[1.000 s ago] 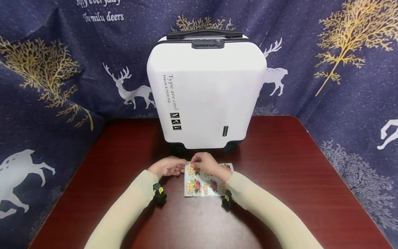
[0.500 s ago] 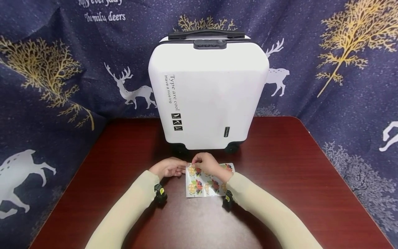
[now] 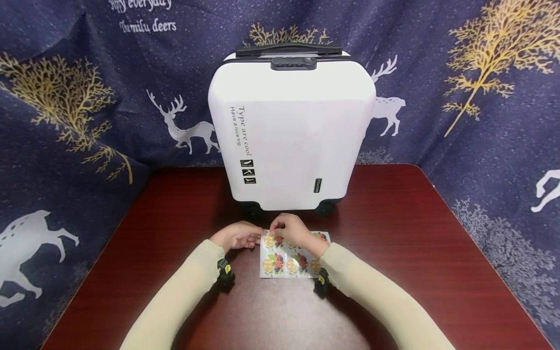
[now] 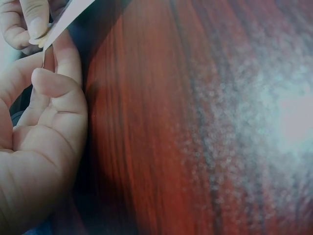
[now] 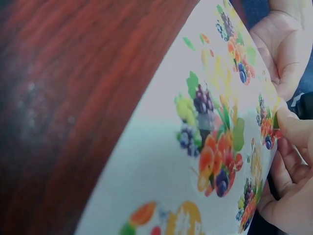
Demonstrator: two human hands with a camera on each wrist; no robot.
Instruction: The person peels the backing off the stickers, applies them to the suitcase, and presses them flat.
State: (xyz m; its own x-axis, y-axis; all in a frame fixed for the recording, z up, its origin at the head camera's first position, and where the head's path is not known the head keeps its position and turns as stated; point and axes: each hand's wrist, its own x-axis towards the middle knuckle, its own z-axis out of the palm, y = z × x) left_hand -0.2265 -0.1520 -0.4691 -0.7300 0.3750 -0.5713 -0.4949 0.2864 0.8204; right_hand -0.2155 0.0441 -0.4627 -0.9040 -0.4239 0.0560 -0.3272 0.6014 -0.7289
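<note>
A white sheet of fruit-print stickers (image 3: 284, 262) is held over the table, in front of a white suitcase (image 3: 290, 146). My left hand (image 3: 238, 235) grips its upper left corner; in the left wrist view the left hand's fingers (image 4: 51, 85) are bent around the sheet's edge (image 4: 71, 19). My right hand (image 3: 292, 230) reaches across the sheet and pinches a sticker near that same corner. The right wrist view shows the right thumb (image 5: 296, 129) on a fruit print at the edge of the sticker sheet (image 5: 146, 147). The fingertips beneath are partly hidden.
The suitcase stands upright on black wheels (image 3: 325, 207) at the back of the dark red table (image 3: 393, 233). Behind it hangs a blue cloth (image 3: 183, 73) printed with deer and trees. Each wrist wears a black camera strap (image 3: 225, 272).
Both hands keep nearly the same place and grip at the corner. The sheet has shifted only slightly, and the whole view has moved a little.
</note>
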